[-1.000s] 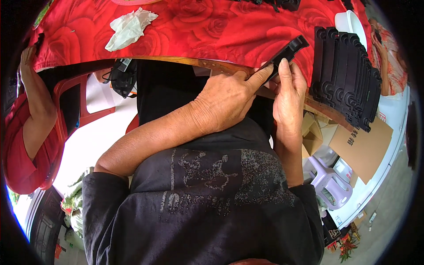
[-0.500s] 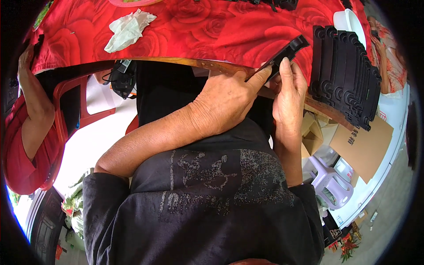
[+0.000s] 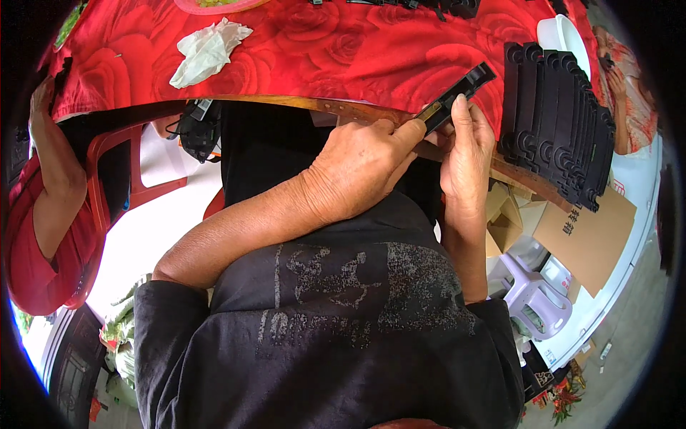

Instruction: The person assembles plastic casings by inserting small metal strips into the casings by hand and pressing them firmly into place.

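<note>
A long, narrow black plastic part is tilted up to the right over the table's front edge, its hollow channel facing up. My right hand grips it from the right, thumb along its side. My left hand is closed around its lower end, which the fingers hide. A small brass-coloured strip shows inside the channel near my left fingers. To the right, several similar black plastic parts lie side by side in a row at the table's edge.
A red rose-patterned cloth covers the table. On it lie a crumpled white tissue, a pink-rimmed bowl and a white container. Below right are cardboard boxes and a lilac plastic stool. Other people sit at both sides.
My left index finger has drawn back from along the black part and curled in, uncovering the brass-coloured strip. The part has shifted very slightly; my right hand keeps its grip.
</note>
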Available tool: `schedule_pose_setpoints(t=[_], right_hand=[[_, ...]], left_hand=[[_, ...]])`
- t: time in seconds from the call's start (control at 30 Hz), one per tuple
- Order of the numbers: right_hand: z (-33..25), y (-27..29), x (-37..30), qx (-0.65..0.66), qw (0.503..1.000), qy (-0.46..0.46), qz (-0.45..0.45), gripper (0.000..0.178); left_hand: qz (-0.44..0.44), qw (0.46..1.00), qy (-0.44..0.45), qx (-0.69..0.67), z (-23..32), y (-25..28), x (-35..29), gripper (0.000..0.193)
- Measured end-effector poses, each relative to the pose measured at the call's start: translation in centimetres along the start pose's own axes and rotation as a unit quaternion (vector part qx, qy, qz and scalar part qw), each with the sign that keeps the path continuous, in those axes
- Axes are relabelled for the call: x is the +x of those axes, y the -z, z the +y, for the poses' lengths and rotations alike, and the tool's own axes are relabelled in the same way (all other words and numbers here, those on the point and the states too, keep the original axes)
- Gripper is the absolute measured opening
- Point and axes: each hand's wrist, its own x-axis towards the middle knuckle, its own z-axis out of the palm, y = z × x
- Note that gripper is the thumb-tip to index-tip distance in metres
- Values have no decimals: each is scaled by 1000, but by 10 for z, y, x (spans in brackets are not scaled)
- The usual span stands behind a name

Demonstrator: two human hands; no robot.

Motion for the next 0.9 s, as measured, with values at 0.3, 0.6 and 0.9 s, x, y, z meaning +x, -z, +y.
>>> schedule_pose_setpoints(t=[0.3, 0.6, 0.9], right_hand=[[3, 3, 1, -24, 1000, -4, -7, 29], [2, 4, 2, -11, 1000, -7, 2, 29], [0, 6, 0, -1, 1000, -1, -1, 29]], left_hand=[[2, 1000, -20, 7, -4, -5, 1, 39], [8, 999, -32, 0, -3, -6, 1, 44], [-17, 1000, -10, 12, 3, -3, 1, 54]])
